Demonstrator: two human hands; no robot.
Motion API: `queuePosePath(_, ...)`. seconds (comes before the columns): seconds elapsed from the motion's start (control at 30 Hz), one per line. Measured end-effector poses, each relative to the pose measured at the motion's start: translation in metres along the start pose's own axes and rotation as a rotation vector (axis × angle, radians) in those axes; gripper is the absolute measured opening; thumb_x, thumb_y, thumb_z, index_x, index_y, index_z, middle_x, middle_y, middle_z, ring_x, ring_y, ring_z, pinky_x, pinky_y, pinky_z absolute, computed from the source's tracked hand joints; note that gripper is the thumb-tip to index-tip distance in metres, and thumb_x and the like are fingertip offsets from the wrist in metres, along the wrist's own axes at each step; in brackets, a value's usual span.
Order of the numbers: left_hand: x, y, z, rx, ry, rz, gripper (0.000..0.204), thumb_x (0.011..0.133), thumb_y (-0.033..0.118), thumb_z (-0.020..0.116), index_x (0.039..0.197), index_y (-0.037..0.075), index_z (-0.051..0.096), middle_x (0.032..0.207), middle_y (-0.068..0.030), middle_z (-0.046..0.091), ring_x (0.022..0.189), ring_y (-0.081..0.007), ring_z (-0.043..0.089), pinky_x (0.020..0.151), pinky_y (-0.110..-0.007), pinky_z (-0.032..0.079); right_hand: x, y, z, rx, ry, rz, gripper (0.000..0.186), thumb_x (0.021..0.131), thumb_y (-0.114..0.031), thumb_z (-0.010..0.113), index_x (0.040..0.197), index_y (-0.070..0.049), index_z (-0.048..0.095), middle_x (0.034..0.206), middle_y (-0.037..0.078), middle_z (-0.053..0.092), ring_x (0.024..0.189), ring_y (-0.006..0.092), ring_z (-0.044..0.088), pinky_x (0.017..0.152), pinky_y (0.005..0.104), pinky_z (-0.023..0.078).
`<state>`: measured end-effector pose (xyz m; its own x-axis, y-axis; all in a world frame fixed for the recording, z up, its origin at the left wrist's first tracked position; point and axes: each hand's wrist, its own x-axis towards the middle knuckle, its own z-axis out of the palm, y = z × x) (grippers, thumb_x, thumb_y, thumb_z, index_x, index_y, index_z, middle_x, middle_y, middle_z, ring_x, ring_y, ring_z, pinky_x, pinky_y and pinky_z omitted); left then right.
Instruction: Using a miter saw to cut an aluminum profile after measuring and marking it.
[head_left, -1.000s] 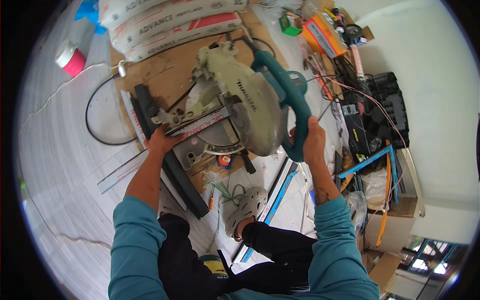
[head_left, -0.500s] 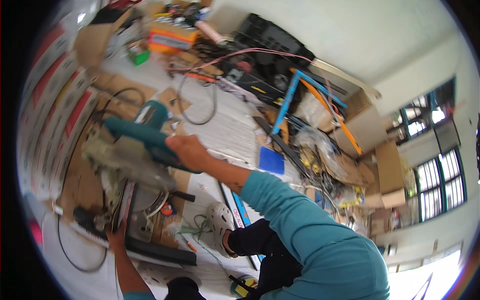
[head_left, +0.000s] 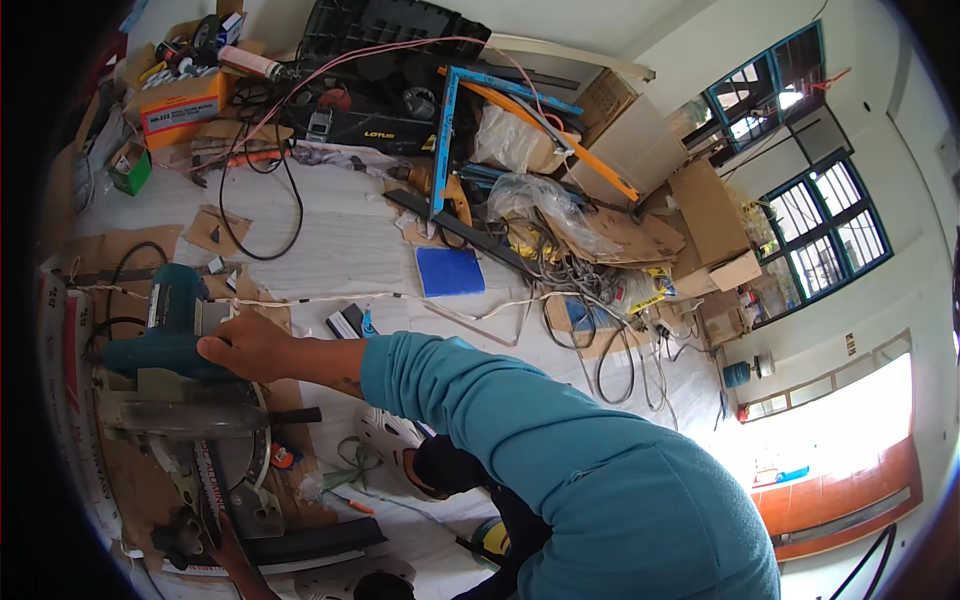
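Note:
A miter saw (head_left: pixel 180 300) with a teal motor stands at the lower left on cardboard. My right hand (head_left: pixel 245 345) is closed around its teal handle, the arm reaching across from the right. Below the handle, the pale blade guard (head_left: pixel 190 412) covers most of the blade. A narrow aluminium profile (head_left: pixel 212 488) with printed film lies across the saw base (head_left: pixel 258 510). At its near end, my left hand (head_left: pixel 230 555) grips the profile; its fingers are partly hidden and in shadow.
Wrapped long bars (head_left: pixel 75 400) lie left of the saw. A dark strip (head_left: pixel 315 540) is near my feet, beside green string (head_left: pixel 350 465). Cables (head_left: pixel 610 340), a blue square (head_left: pixel 449 272), a blue angled frame (head_left: pixel 443 150) and cardboard boxes (head_left: pixel 705 210) clutter the floor beyond.
The view has swung to the right, so the saw sits farther left and lower in it. My right hand stays on the handle and my left on the profile.

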<state>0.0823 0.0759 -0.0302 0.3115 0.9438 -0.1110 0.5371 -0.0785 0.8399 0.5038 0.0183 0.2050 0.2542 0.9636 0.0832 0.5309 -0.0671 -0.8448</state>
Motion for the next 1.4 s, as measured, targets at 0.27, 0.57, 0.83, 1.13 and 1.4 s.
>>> queuePosePath(0.27,0.005,-0.013,0.006,0.042,0.007,0.051,0.041,0.089,0.016,0.070,0.123,-0.004,0.060,0.121,-0.0151,0.063,0.106,-0.0246,0.061,0.094,-0.037,0.048,-0.008,0.018,0.003,0.033,0.038,0.001,0.060,0.095,-0.051,0.042,0.084,0.002,0.068,0.066,0.020,0.061,0.065,0.0358,0.062,0.068,0.0451,0.048)
queuePosePath(0.57,0.003,-0.015,0.003,-0.033,-0.005,0.003,0.044,0.089,0.016,0.071,0.126,-0.004,0.058,0.123,-0.0144,0.062,0.108,-0.0234,0.060,0.096,-0.036,0.047,-0.010,0.035,0.011,0.067,0.054,-0.012,0.058,0.095,-0.051,0.045,0.081,0.001,0.066,0.064,0.020,0.060,0.064,0.0344,0.062,0.066,0.0432,0.049)
queuePosePath(0.83,-0.003,0.029,0.002,0.106,-0.038,-0.225,0.068,0.082,0.036,0.077,0.133,-0.003,0.053,0.133,-0.0172,0.057,0.120,-0.0278,0.055,0.104,-0.037,0.040,-0.016,0.076,0.031,0.130,0.040,0.107,0.057,0.092,-0.060,0.047,0.082,-0.006,0.066,0.070,0.016,0.063,0.068,0.0305,0.063,0.067,0.0430,0.048)
queuePosePath(1.13,-0.131,0.033,-0.073,-0.110,-0.195,-0.559,0.069,0.078,0.050,0.076,0.125,0.002,0.062,0.096,-0.0076,0.069,0.085,-0.0136,0.060,0.077,-0.030,0.048,0.033,-0.054,-0.010,-0.130,-0.195,0.195,0.074,0.097,-0.063,0.029,0.094,-0.002,0.069,0.089,0.023,0.068,0.091,0.0395,0.065,0.082,0.0453,0.048)
queuePosePath(1.4,-0.202,0.171,-0.217,-0.316,0.258,-0.179,0.031,0.083,0.024,0.069,0.104,0.000,0.067,0.088,0.0015,0.061,0.078,-0.0074,0.051,0.071,-0.024,0.042,0.077,-0.140,-0.024,-0.356,0.178,-0.201,0.060,0.091,-0.057,0.047,0.101,-0.002,0.069,0.100,0.024,0.068,0.098,0.0411,0.064,0.085,0.0471,0.048)
